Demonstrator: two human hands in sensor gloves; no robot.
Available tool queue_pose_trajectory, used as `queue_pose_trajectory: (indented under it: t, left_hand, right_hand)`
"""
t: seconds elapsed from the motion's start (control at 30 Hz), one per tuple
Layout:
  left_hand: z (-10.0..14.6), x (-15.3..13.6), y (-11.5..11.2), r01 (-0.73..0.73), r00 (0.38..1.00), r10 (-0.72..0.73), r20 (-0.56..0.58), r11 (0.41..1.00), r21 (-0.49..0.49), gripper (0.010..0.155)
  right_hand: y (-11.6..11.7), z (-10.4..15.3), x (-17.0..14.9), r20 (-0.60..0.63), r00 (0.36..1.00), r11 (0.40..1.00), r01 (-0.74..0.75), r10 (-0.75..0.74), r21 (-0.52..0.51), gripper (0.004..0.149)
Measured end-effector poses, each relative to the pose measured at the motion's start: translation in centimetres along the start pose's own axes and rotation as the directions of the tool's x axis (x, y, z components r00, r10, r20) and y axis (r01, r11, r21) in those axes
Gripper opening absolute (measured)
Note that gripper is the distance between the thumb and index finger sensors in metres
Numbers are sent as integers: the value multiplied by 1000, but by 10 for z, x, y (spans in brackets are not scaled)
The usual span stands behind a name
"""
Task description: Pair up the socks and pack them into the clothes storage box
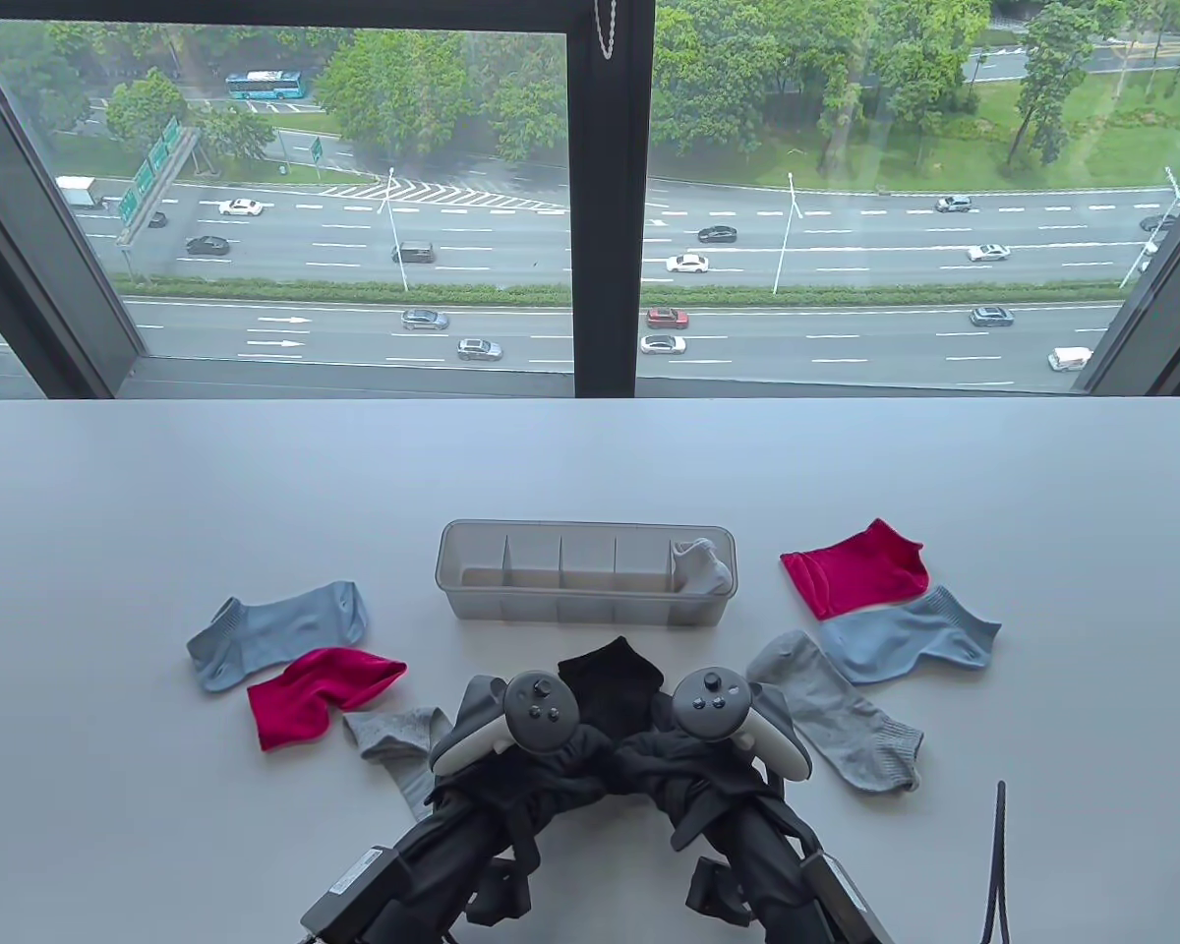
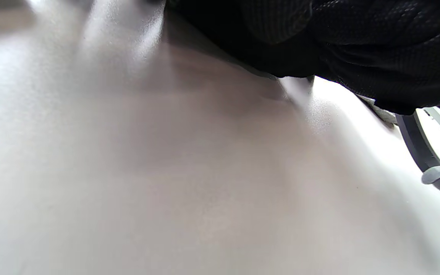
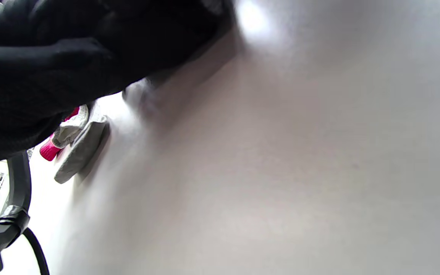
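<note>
Nearest the table [image 1: 108, 511] edge, left hand [image 1: 536, 752] and right hand [image 1: 693, 752] meet over dark fabric joined to a black sock [image 1: 612, 678]; fingers hidden, so grip cannot be told. Left of the hands: grey sock [image 1: 398, 742], red sock [image 1: 320, 693], blue sock [image 1: 275, 629]; right: grey sock [image 1: 836, 723], blue sock [image 1: 910, 639], red sock [image 1: 855, 568]. Beyond the hands, the clear storage box [image 1: 586, 572] holds a grey sock bundle [image 1: 700, 565] in its rightmost compartment.

1. No readable text, label, brand or number is found on any object.
2. Green road signs [image 1: 152, 167] are seen outside the window; their lettering is too small to read.
</note>
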State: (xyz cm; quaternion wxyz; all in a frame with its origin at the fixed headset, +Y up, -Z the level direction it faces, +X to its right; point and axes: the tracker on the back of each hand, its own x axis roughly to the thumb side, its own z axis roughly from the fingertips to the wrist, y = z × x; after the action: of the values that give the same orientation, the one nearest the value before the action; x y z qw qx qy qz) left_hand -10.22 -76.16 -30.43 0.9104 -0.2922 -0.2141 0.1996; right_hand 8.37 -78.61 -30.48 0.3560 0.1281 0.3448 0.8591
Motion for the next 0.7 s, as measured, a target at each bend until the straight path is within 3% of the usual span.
queue_pose_trajectory:
  t: [0.07,0.13,0.23,0.3,0.43,0.53,0.6,0.67,0.7]
  left_hand:
    - [0,1,-1,6,1000,-6,-5,1000,-6,43]
    - [0,0,-2,-8,1000,8,6,1000,1,42]
    - [1,-1,-4,-24,1000,24,13,999,-24,43]
    - [0,0,-5,-29,999,29,16,999,-41,45]
    - [-2,4,-8,29,999,-30,-15,997,-72,66]
    - [-1,5,-5,44,999,-44,-12,999,31,46]
    - [-2,5,-6,37,999,-37,-13,999,12,43]
    - [-2,3,-7,38,999,-38,-17,999,-3,43]
    - [-2,3,-8,33,999,-34,-17,999,-15,43]
  right_hand:
    - [0,0,0,1,1000,1000,7,-7,-12,41]
    - [-1,1,-2,29,1000,1000,5,-6,20,63]
    - [-2,1,-1,17,999,999,-42,42,21,45]
    - [-1,0,-1,12,1000,1000,-24,24,20,42]
    - [-1,0,0,11,999,999,35,-35,-13,40]
    - [-1,1,-1,10,1000,999,26,-26,-19,40]
    - [-2,2,0,8,1000,999,23,-23,-42,43]
    - [-1,2,-1,35,999,1000,15,-15,-10,62]
    - [-1,2,-1,38,999,999,28,-29,19,63]
